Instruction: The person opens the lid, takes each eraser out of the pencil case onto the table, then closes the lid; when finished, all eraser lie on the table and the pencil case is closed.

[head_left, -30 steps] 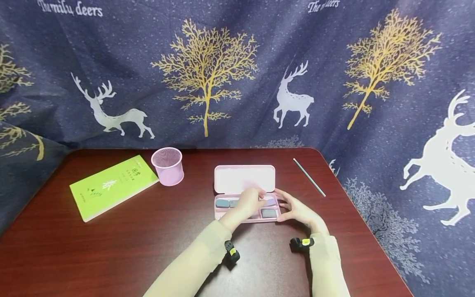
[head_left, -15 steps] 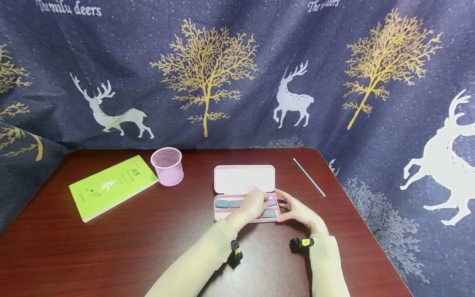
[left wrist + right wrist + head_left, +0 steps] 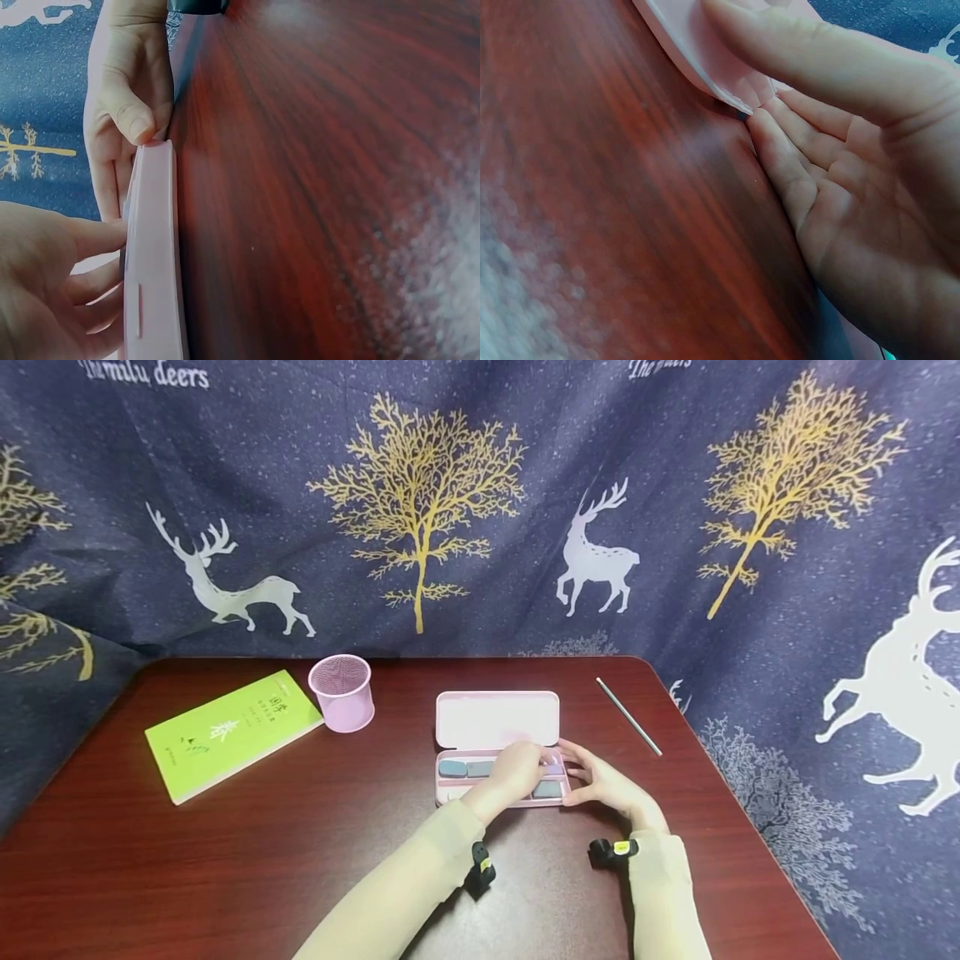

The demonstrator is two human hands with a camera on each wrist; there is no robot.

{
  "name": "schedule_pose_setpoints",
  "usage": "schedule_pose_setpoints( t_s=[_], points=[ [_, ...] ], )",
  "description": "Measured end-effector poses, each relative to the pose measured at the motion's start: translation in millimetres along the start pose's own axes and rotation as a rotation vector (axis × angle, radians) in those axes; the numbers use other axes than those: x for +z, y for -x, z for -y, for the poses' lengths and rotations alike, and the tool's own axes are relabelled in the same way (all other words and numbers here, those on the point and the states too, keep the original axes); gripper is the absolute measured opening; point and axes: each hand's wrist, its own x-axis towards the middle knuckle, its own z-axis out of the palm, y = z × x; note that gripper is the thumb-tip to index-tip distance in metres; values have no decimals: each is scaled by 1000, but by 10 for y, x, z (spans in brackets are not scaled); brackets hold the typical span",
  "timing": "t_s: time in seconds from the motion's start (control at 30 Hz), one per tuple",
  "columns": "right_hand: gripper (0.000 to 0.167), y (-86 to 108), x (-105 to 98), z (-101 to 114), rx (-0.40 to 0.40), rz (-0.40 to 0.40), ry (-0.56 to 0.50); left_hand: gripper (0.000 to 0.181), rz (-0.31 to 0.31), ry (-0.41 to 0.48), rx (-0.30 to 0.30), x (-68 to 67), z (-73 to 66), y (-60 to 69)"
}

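Note:
A pink pencil case (image 3: 498, 719) lies with its lid folded back on the table, in the middle of the head view. Several small blocks that look like erasers sit in its compartments: a blue-grey block (image 3: 452, 768), a grey block (image 3: 547, 789) and a purple piece (image 3: 553, 769) among them. My left hand (image 3: 512, 773) reaches over the front wall into the tray; its fingertips are hidden, so whether they pinch a block does not show. With thumb at the front corner and fingers round the right end, my right hand (image 3: 606, 783) grips the case.
A green book (image 3: 234, 735) lies at the left, beside a pink mesh pen holder (image 3: 342, 695). At the right is a thin green pencil (image 3: 628, 717). A dark curtain with deer and trees (image 3: 480, 510) hangs behind the table (image 3: 225, 868).
My left hand has shifted slightly right and its fingers have lowered into the tray, uncovering more of the grey block at the left. My right hand has stayed at the case's end.

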Motion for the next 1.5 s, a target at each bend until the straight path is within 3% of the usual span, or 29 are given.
schedule_pose_setpoints(
  t_s=[0.97, 1.3, 1.5],
  points=[
    [98, -8, 13, 37, 9, 6, -3, 18, -29, 47, 37, -30, 26, 0],
    [98, -1, 0, 16, 3, 0, 3, 19, -120, 74, 89, -163, 93, 93],
    [99, 3, -7, 2, 1, -2, 7, 19, -131, 161, 104, -264, 222, 162]
  ],
)
